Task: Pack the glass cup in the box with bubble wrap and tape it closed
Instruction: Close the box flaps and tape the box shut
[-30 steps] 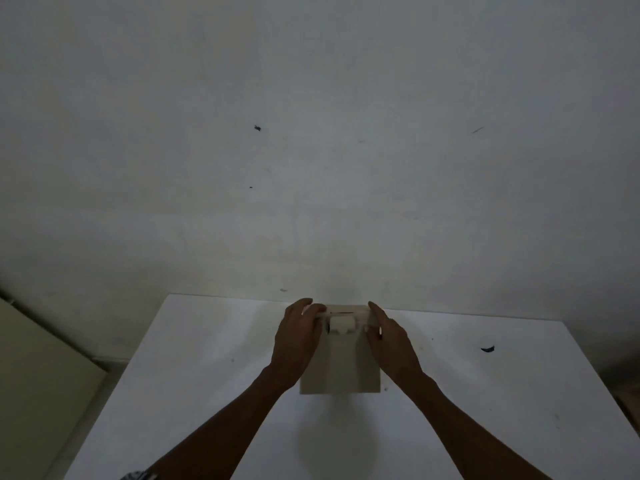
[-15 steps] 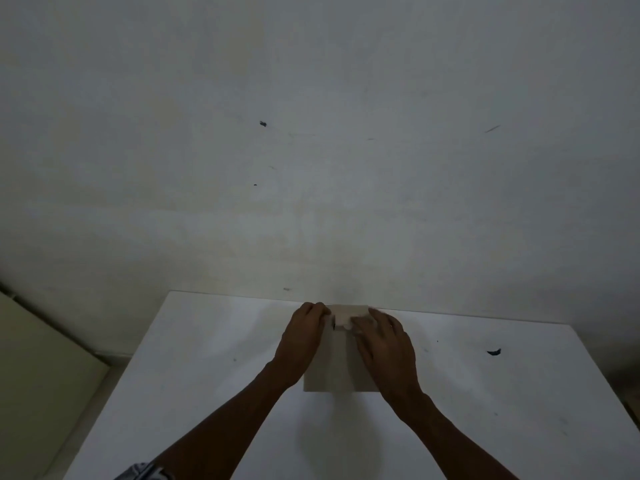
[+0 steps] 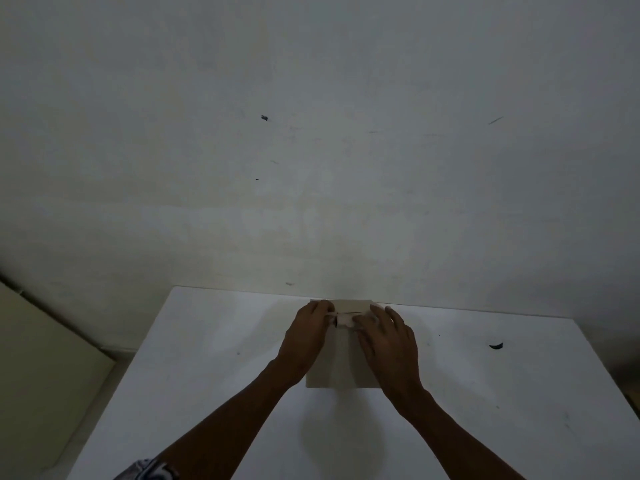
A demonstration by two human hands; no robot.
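A beige cardboard box [image 3: 341, 363] stands on the white table [image 3: 207, 358] near its far edge, its top flaps folded down. A short pale strip of tape [image 3: 344, 319] lies across the top seam. My left hand [image 3: 306, 337] rests on the box's left side, fingers curled onto the strip's left end. My right hand [image 3: 388, 344] lies flat over the top right, fingers spread and pressing on the strip. No glass cup or bubble wrap shows; the box's inside is hidden.
A small dark scrap [image 3: 496, 346] lies on the table to the right of the box. A plain pale wall [image 3: 311, 150] rises just behind the table. A cream panel [image 3: 38, 368] stands at the left, beside the table.
My right hand has moved from the box's right side up onto its top and over the strip. My left hand has stayed at the left edge. The box has not moved.
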